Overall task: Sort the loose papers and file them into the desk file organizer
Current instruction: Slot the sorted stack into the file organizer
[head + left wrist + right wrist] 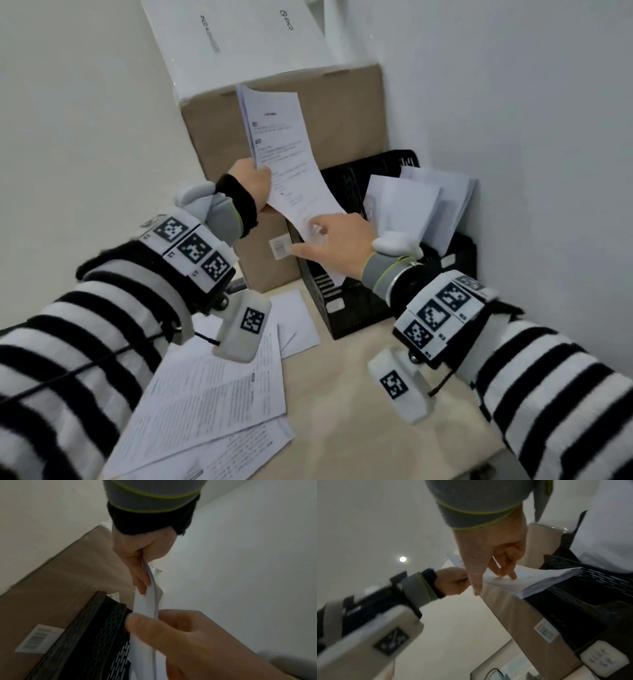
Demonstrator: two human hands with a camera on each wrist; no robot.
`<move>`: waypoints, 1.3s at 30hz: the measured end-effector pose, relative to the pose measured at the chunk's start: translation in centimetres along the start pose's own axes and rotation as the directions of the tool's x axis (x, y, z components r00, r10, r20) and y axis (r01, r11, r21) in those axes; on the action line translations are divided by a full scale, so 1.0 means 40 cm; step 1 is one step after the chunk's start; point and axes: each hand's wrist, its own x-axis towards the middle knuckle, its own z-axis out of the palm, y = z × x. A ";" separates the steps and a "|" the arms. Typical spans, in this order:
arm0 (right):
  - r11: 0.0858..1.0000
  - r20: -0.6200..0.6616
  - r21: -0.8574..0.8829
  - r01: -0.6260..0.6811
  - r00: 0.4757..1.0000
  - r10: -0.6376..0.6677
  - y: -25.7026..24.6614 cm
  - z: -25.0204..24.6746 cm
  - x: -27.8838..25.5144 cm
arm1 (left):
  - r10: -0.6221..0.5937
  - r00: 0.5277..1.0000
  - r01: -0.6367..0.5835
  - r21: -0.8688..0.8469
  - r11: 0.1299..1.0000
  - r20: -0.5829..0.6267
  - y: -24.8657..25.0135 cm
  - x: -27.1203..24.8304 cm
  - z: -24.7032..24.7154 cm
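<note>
A sheaf of printed papers (284, 154) stands nearly upright above the black mesh file organizer (356, 308). My left hand (258, 186) grips the sheaf's left edge halfway up. My right hand (318, 240) pinches its lower part, thumb on one face and fingers on the other. The sheaf's bottom edge reaches down into the organizer's front slot, next to the cardboard box. In the left wrist view the sheaf (150, 601) runs edge-on from my left hand (137, 561) down to my right hand (171, 631). In the right wrist view my right hand's fingers (510, 574) press on the sheaf (530, 582).
Several white sheets and envelopes (421, 205) stand in the organizer's rear slots. Several loose printed pages (212, 394) and a white envelope (298, 322) lie on the beige desk (342, 394). A brown cardboard box (212, 130) with white boxes (239, 37) on top stands left of the organizer. Walls close in on both sides.
</note>
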 end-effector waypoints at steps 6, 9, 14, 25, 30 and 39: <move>0.978 -0.004 -0.199 -0.054 0.999 0.054 0.020 0.022 0.029 | -0.067 0.998 0.067 -0.022 0.997 0.009 0.043 0.010 0.054; 0.986 -0.025 -0.153 -0.059 0.998 0.056 0.057 0.013 0.032 | -0.104 0.993 0.107 -0.041 0.993 0.063 0.062 0.013 0.070; 0.989 0.024 -0.120 -0.090 0.995 0.094 0.127 0.017 0.049 | -0.158 0.979 0.163 -0.027 0.986 0.129 0.072 0.026 0.114; 0.977 0.145 -0.045 -0.207 0.967 0.211 0.241 0.061 0.109 | -0.235 0.952 0.240 -0.001 0.971 0.196 0.049 0.009 0.217; 0.958 0.200 -0.143 -0.250 0.940 0.276 0.250 0.101 0.119 | -0.357 0.892 0.350 0.079 0.934 0.275 0.016 -0.005 0.242; 0.892 -0.058 -0.348 -0.288 0.956 0.287 0.233 0.017 0.036 | -0.354 0.876 0.331 0.126 0.935 0.329 -0.104 -0.010 0.126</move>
